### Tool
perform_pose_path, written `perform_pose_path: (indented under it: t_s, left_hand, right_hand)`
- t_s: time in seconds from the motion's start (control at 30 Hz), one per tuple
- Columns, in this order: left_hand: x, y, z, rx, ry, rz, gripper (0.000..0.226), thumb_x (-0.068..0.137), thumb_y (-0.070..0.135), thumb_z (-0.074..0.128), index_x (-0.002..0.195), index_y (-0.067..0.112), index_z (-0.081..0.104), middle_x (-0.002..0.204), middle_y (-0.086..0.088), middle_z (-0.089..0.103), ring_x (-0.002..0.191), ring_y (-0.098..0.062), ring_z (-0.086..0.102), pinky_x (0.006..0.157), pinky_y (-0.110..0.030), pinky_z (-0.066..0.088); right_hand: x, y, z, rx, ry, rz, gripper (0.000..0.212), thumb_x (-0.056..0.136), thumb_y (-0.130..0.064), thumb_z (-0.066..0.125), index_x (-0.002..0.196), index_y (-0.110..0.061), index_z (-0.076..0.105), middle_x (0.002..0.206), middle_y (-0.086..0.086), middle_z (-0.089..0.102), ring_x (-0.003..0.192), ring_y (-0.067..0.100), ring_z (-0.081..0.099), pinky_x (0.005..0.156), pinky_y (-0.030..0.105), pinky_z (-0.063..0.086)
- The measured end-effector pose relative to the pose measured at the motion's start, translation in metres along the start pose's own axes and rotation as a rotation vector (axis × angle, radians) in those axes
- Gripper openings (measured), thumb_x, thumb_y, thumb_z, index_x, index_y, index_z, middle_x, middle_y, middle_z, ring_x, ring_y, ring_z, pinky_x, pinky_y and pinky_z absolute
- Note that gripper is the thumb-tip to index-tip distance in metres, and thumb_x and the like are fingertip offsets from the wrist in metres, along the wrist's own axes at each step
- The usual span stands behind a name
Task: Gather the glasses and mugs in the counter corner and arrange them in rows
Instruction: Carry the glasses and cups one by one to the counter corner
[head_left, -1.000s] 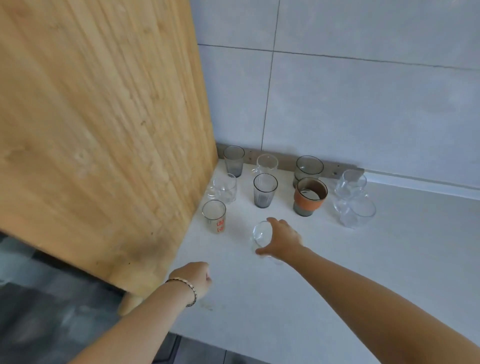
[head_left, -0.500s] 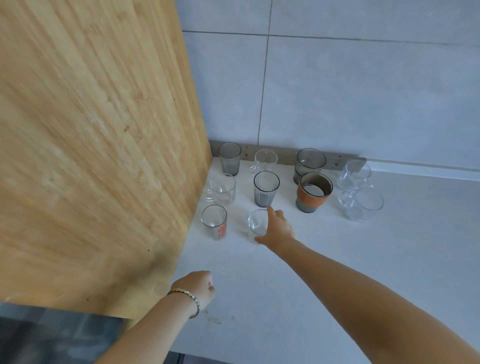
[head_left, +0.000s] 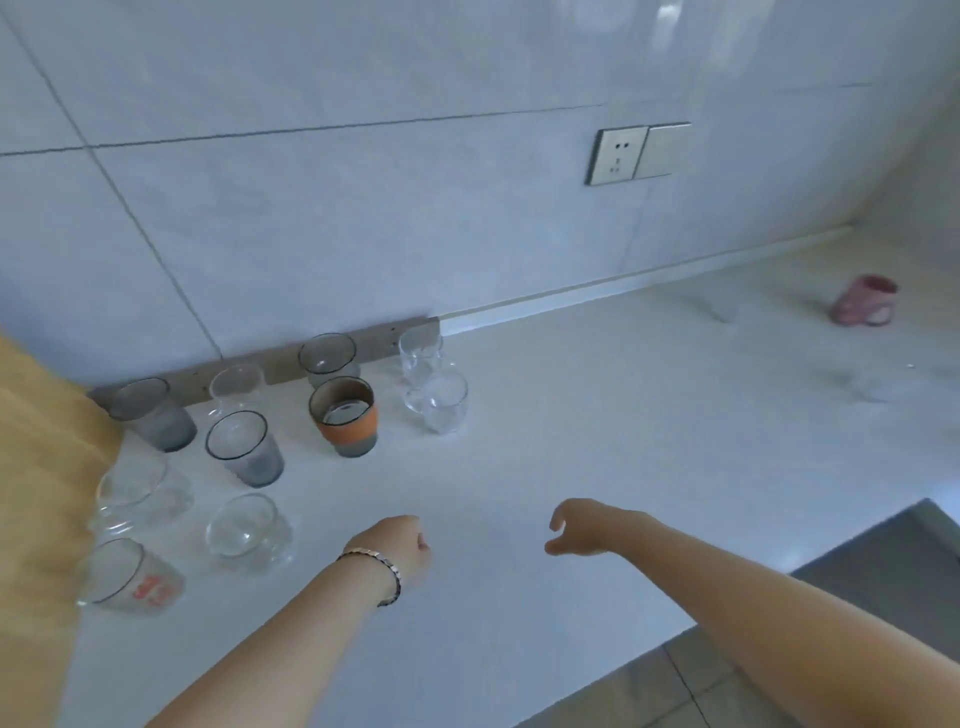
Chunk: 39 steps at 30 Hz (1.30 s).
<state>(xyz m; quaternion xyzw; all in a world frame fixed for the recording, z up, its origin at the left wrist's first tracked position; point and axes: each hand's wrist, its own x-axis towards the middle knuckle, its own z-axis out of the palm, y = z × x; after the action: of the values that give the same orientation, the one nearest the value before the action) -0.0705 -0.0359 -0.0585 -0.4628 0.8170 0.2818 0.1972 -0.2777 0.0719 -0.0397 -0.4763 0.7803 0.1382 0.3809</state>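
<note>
— Ten glasses and mugs (head_left: 244, 449) stand bunched in the counter corner, with the wooden panel (head_left: 47, 467) on their left and the tiled wall (head_left: 363, 234) behind. The orange-banded cup (head_left: 343, 418) sits mid-cluster. The red-printed glass (head_left: 130, 577) is frontmost, just beside the panel.

— And the hands?

— The left hand (head_left: 397, 548), with a bracelet (head_left: 384, 571) at the wrist, is curled into a fist around nothing, just right of the clear glass (head_left: 248, 527). The right hand (head_left: 589, 527) hovers with its fingers loosely bent, gripping nothing.

— Room to work?

— Open counter (head_left: 597, 415) runs rightward to a pink mug (head_left: 865, 302), well apart from the cluster and near the wall. The counter's front edge cuts diagonally at lower right, beneath the right forearm.
</note>
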Motion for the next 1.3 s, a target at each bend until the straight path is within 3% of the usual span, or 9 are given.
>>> perform_pose_path:
  t_s: [0.17, 0.33, 0.4, 0.6, 0.73, 0.83, 1.07, 1.23, 1.3]
  left_hand:
    - [0.037, 0.132, 0.014, 0.086, 0.013, 0.154, 0.027, 0.085, 0.013, 0.033, 0.060, 0.024, 0.032, 0.071, 0.006, 0.043, 0.076, -0.023, 0.045, 0.065, -0.025, 0.035]
    - [0.062, 0.279, 0.039, 0.196, -0.005, 0.240, 0.021, 0.086, 0.014, 0.033, 0.067, 0.023, 0.038, 0.085, 0.002, 0.050, 0.075, -0.023, 0.045, 0.054, -0.023, 0.030]
    - [0.075, 0.332, 0.050, 0.181, -0.014, 0.262, 0.019, 0.085, 0.014, 0.034, 0.069, 0.022, 0.039, 0.083, 0.002, 0.050, 0.074, -0.023, 0.044, 0.056, -0.024, 0.031]
    - [0.107, 0.455, 0.083, 0.109, -0.069, 0.308, 0.026, 0.089, 0.019, 0.041, 0.064, 0.026, 0.040, 0.090, 0.002, 0.055, 0.081, -0.020, 0.051, 0.075, -0.024, 0.041]
    - [0.129, 0.504, 0.092, 0.151, -0.087, 0.307, 0.024, 0.088, 0.020, 0.040, 0.065, 0.026, 0.040, 0.092, 0.002, 0.056, 0.080, -0.020, 0.052, 0.075, -0.025, 0.043]
    - [0.154, 0.526, 0.090, 0.201, -0.106, 0.299, 0.019, 0.088, 0.022, 0.040, 0.070, 0.027, 0.044, 0.100, 0.000, 0.062, 0.088, -0.023, 0.060, 0.084, -0.029, 0.049]
    - [0.225, 0.562, 0.068, 0.247, -0.106, 0.294, 0.027, 0.089, 0.017, 0.037, 0.063, 0.025, 0.036, 0.091, 0.001, 0.053, 0.080, -0.022, 0.048, 0.073, -0.024, 0.038]
    - [0.272, 0.572, 0.055, 0.241, -0.098, 0.279, 0.023, 0.088, 0.016, 0.039, 0.065, 0.023, 0.036, 0.088, 0.001, 0.051, 0.078, -0.021, 0.045, 0.072, -0.025, 0.038]
    - [0.285, 0.571, 0.052, 0.246, -0.112, 0.286, 0.026, 0.088, 0.017, 0.039, 0.063, 0.024, 0.036, 0.090, 0.002, 0.052, 0.081, -0.021, 0.048, 0.077, -0.027, 0.044]
  right_hand:
    - [-0.030, 0.155, -0.020, 0.146, 0.092, 0.151, 0.050, 0.097, -0.034, 0.046, 0.141, -0.012, 0.040, 0.150, 0.004, 0.035, 0.138, 0.020, 0.035, 0.111, 0.030, 0.029]
    - [-0.058, 0.315, -0.034, 0.260, 0.166, 0.292, 0.045, 0.095, -0.034, 0.048, 0.136, -0.016, 0.045, 0.141, 0.004, 0.045, 0.126, 0.021, 0.046, 0.105, 0.031, 0.038]
    - [-0.069, 0.373, -0.040, 0.300, 0.201, 0.343, 0.044, 0.095, -0.031, 0.049, 0.136, -0.015, 0.045, 0.139, 0.005, 0.047, 0.118, 0.021, 0.051, 0.101, 0.030, 0.040]
    - [-0.082, 0.509, -0.060, 0.410, 0.333, 0.457, 0.042, 0.091, -0.026, 0.053, 0.131, -0.013, 0.050, 0.134, 0.008, 0.052, 0.123, 0.025, 0.051, 0.098, 0.030, 0.043]
    - [-0.071, 0.561, -0.075, 0.453, 0.372, 0.479, 0.042, 0.090, -0.026, 0.054, 0.130, -0.012, 0.052, 0.132, 0.008, 0.055, 0.119, 0.026, 0.054, 0.096, 0.030, 0.045]
    - [-0.053, 0.583, -0.094, 0.445, 0.422, 0.487, 0.048, 0.089, -0.027, 0.056, 0.134, -0.012, 0.047, 0.138, 0.009, 0.047, 0.125, 0.025, 0.049, 0.099, 0.031, 0.042]
    - [0.005, 0.611, -0.156, 0.427, 0.534, 0.476, 0.078, 0.083, -0.031, 0.067, 0.147, -0.016, 0.025, 0.150, 0.003, 0.029, 0.137, 0.025, 0.033, 0.102, 0.040, 0.041]
    - [0.053, 0.628, -0.186, 0.423, 0.473, 0.464, 0.100, 0.077, -0.029, 0.075, 0.151, -0.021, 0.009, 0.159, 0.000, 0.010, 0.145, 0.026, 0.016, 0.114, 0.043, 0.032]
    - [0.070, 0.631, -0.192, 0.424, 0.418, 0.446, 0.106, 0.074, -0.029, 0.078, 0.152, -0.021, 0.006, 0.159, 0.001, 0.011, 0.146, 0.027, 0.016, 0.116, 0.042, 0.028]
